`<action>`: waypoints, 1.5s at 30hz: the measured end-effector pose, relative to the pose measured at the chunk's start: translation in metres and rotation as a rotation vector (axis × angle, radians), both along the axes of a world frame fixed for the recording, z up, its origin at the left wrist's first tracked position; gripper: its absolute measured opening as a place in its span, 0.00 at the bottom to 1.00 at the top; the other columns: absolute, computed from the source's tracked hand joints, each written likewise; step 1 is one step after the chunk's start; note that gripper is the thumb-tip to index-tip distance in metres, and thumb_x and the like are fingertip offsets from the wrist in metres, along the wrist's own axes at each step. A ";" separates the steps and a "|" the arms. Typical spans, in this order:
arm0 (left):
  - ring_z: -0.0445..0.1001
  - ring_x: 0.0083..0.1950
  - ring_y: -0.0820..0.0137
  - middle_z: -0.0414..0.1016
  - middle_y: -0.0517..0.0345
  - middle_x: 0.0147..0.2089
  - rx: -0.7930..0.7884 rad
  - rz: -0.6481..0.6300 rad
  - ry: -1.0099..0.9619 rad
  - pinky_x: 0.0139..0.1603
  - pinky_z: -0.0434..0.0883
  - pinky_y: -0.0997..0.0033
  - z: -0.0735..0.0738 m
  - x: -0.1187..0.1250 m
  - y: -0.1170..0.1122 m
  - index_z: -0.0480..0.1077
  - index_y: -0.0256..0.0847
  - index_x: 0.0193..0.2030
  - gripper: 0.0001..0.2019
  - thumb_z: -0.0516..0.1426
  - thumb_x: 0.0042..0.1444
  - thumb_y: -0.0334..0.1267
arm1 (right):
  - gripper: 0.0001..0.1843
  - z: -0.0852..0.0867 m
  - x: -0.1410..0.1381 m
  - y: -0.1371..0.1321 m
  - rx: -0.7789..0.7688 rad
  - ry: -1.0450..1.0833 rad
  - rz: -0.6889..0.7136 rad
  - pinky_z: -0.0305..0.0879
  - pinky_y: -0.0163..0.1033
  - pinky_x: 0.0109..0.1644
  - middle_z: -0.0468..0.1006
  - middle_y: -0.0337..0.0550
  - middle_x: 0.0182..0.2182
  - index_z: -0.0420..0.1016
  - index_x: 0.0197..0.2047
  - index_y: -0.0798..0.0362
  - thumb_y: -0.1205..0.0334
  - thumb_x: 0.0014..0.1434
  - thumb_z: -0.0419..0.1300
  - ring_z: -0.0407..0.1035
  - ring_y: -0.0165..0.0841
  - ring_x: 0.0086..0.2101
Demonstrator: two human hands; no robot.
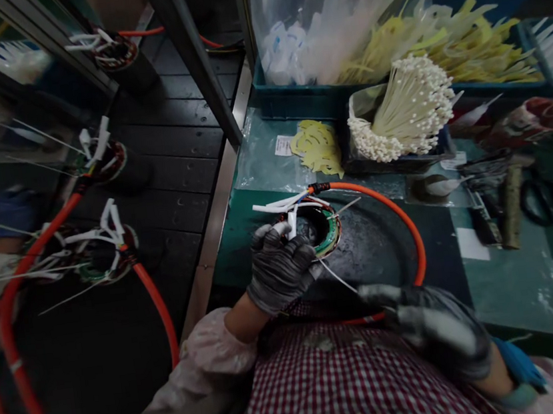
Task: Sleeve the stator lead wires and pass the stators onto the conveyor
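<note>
One gloved left hand (282,263) grips the near left rim of a wire-wound ring (332,230) on the table (234,239); the gloved right hand (434,322), blurred, pinches a thin white cord (337,275) running from the ring; an orange cable (412,230) loops out to the right

One head-worn cam, facing fwd & down, near bench (233,239), wide FOV
</note>
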State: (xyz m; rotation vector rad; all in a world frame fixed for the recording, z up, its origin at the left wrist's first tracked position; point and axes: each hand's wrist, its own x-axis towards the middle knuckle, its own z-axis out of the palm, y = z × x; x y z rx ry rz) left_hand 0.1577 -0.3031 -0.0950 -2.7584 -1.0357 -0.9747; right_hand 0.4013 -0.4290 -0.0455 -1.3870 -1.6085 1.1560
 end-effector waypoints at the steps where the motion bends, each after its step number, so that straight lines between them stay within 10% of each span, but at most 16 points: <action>1: 0.73 0.61 0.55 0.86 0.65 0.43 0.013 -0.009 -0.007 0.68 0.60 0.52 0.000 0.000 0.001 0.74 0.50 0.43 0.14 0.69 0.58 0.51 | 0.17 -0.004 -0.004 0.005 0.083 -0.081 0.008 0.86 0.43 0.43 0.92 0.45 0.42 0.87 0.57 0.45 0.57 0.72 0.60 0.88 0.42 0.39; 5: 0.74 0.61 0.56 0.87 0.66 0.53 -0.001 -0.051 -0.035 0.67 0.64 0.52 0.002 -0.004 0.004 0.76 0.50 0.47 0.13 0.68 0.59 0.49 | 0.11 -0.022 -0.024 0.040 0.357 -0.372 -0.136 0.82 0.37 0.36 0.91 0.44 0.36 0.89 0.46 0.48 0.56 0.71 0.63 0.85 0.37 0.31; 10: 0.75 0.60 0.54 0.88 0.63 0.50 -0.048 -0.115 -0.107 0.65 0.67 0.51 -0.001 -0.008 0.007 0.79 0.51 0.46 0.10 0.68 0.61 0.47 | 0.17 -0.032 -0.035 0.082 0.437 -0.534 -0.246 0.83 0.43 0.42 0.91 0.50 0.43 0.87 0.56 0.50 0.52 0.72 0.63 0.87 0.44 0.38; 16: 0.76 0.60 0.53 0.88 0.61 0.48 -0.013 -0.110 -0.129 0.64 0.69 0.48 -0.006 -0.006 0.008 0.79 0.50 0.46 0.11 0.68 0.61 0.50 | 0.13 -0.023 -0.034 0.100 0.254 -0.045 -0.160 0.84 0.44 0.46 0.91 0.45 0.41 0.89 0.47 0.47 0.53 0.72 0.63 0.86 0.41 0.39; 25: 0.76 0.58 0.53 0.89 0.65 0.49 -0.025 -0.097 -0.182 0.62 0.69 0.48 -0.006 -0.001 0.006 0.77 0.51 0.49 0.11 0.68 0.63 0.48 | 0.04 -0.007 -0.018 0.102 0.100 0.127 -0.059 0.81 0.41 0.40 0.89 0.39 0.37 0.89 0.44 0.44 0.60 0.65 0.72 0.83 0.36 0.35; 31: 0.77 0.58 0.53 0.89 0.62 0.48 -0.037 -0.102 -0.130 0.63 0.68 0.48 -0.010 -0.006 0.008 0.79 0.53 0.50 0.12 0.69 0.63 0.49 | 0.06 -0.017 -0.020 0.099 0.162 0.050 -0.066 0.77 0.38 0.35 0.88 0.37 0.35 0.87 0.47 0.44 0.63 0.68 0.69 0.79 0.33 0.30; 36: 0.74 0.60 0.55 0.87 0.61 0.48 -0.023 -0.124 -0.125 0.65 0.67 0.50 -0.011 -0.007 0.010 0.79 0.51 0.50 0.13 0.69 0.61 0.47 | 0.07 -0.033 -0.019 0.090 0.373 -0.042 0.187 0.80 0.40 0.44 0.89 0.44 0.39 0.87 0.46 0.46 0.56 0.71 0.67 0.82 0.36 0.37; 41: 0.74 0.58 0.55 0.85 0.58 0.44 -0.012 -0.102 -0.140 0.63 0.68 0.49 -0.008 -0.005 0.010 0.78 0.48 0.45 0.09 0.68 0.61 0.46 | 0.13 -0.050 -0.018 0.077 0.214 -0.094 0.072 0.79 0.38 0.39 0.87 0.40 0.35 0.83 0.47 0.47 0.47 0.72 0.66 0.80 0.34 0.32; 45: 0.74 0.61 0.52 0.84 0.53 0.48 -0.142 -0.102 -0.122 0.64 0.69 0.42 -0.014 -0.007 0.007 0.79 0.49 0.46 0.10 0.68 0.61 0.47 | 0.08 -0.045 -0.015 0.075 0.497 -0.072 0.259 0.82 0.40 0.46 0.89 0.41 0.41 0.84 0.49 0.45 0.58 0.76 0.61 0.84 0.35 0.39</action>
